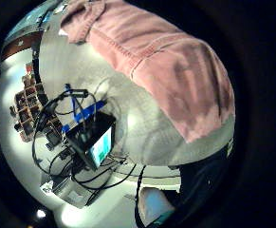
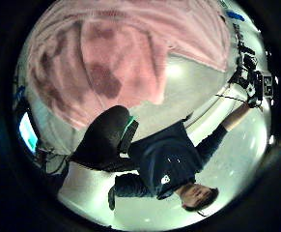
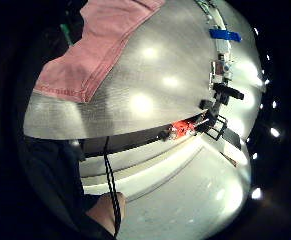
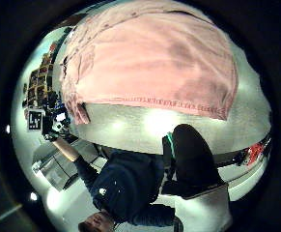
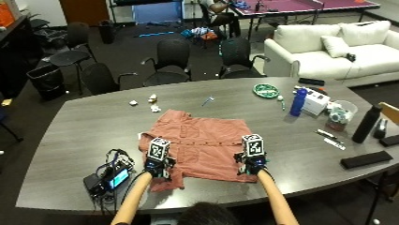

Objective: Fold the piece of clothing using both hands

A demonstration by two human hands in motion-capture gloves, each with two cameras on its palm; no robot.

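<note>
- Both hands sit at the near hem of the salmon-pink button-up shirt [image 5: 198,147]: the left hand [image 5: 158,165] at its 7 o'clock corner, the right hand [image 5: 250,165] at its 5 o'clock corner. Whether the fingers of either hand pinch the cloth or just lie on it, I cannot tell; the gloves hide them from above, and no palm view shows fingertips.
- That shirt lies spread flat on the grey oval bench [image 5: 81,126], near the person's edge, collar end toward 12 o'clock. A sleeve is bunched at the left side, and a loose flap hangs out past the hem below the left hand.
- Near the left hand, at the shirt's 8 o'clock, lies a small black device with a lit screen and a tangle of cables [image 5: 109,177].
- At 2 o'clock, well apart from the shirt, stand a blue bottle [image 5: 299,101] and a green round dish [image 5: 267,90].
- Risks, as I judge them:
  - If the two hands lift unevenly, the fold will likely land skewed.
  - The bunched sleeve may get trapped inside and leave a lump.
  - A wide left sweep could snag the cables and drag the device.
</note>
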